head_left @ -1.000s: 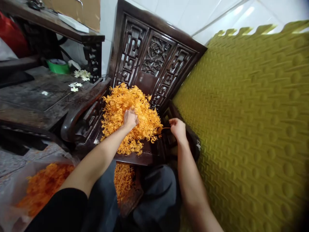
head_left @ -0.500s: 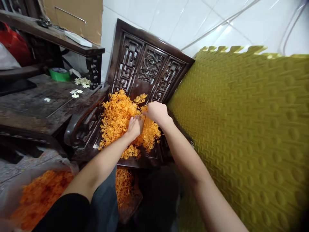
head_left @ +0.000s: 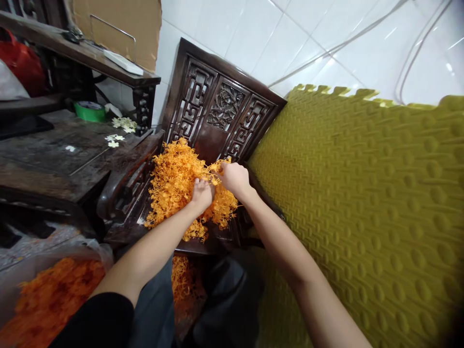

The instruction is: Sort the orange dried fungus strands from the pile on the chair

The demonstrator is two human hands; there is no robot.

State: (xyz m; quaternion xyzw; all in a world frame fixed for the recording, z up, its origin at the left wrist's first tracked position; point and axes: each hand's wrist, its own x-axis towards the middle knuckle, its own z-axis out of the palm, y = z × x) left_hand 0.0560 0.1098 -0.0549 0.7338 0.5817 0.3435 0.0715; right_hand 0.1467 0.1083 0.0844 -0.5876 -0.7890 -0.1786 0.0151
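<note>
A heap of orange artificial flower sprigs (head_left: 172,179) lies on the seat of a dark carved wooden chair (head_left: 213,130). My left hand (head_left: 203,194) is closed at the heap's right side, its fingers curled around thin orange stems. Close beside it, a little higher and to the right, my right hand (head_left: 235,178) pinches an orange sprig (head_left: 213,170) whose small blossoms show between the two hands. The fingertips of my right hand are partly hidden behind its knuckles.
A plastic bag of orange-red flowers (head_left: 58,295) stands at lower left. On the dark wooden table (head_left: 47,159) lie green tape (head_left: 90,111) and pale flowers (head_left: 124,123). A yellow-green foam mat (head_left: 362,193) leans along the right. More orange pieces (head_left: 183,280) sit below the seat.
The sprig by my right hand has shifted from pointing upward to lying across between my hands. Both hands stay close together at the heap; the view has tilted slightly.
</note>
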